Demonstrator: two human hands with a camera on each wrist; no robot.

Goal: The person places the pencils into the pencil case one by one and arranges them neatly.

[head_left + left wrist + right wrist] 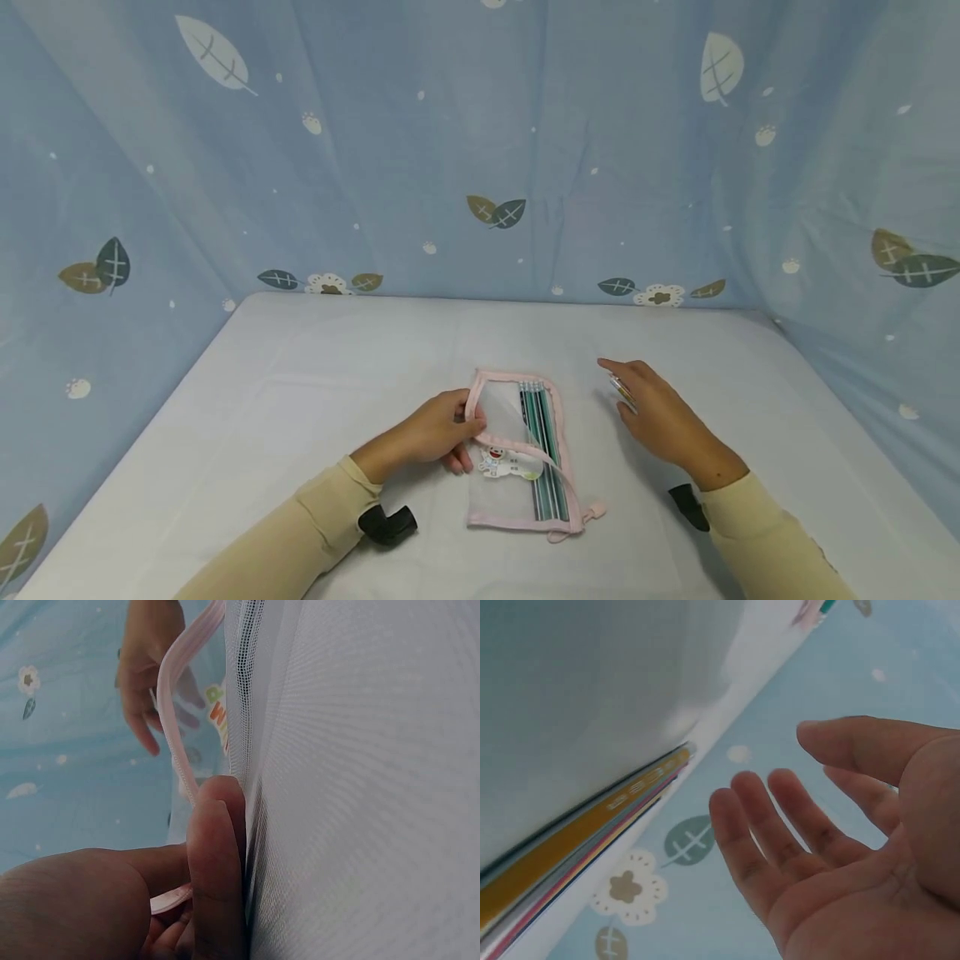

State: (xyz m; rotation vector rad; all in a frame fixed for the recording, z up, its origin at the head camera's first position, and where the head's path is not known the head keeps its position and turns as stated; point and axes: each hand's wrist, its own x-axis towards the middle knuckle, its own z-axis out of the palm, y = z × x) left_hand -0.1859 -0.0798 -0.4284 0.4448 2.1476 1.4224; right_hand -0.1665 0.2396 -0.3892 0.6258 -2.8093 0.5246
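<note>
while the pink-edged rectangular mesh pouch is pinched by the left hand, seemingly to part its mouth, nothing is held by the loosely spread right hand.

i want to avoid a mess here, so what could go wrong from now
The soft mesh pouch might sag or slip, since the left hand grips it only by its pink edge.
The coloured pencils could scatter when picked up: the right hand is open and not gripping them.
If they go into the pouch, they may snag on the green pencils inside.
</note>
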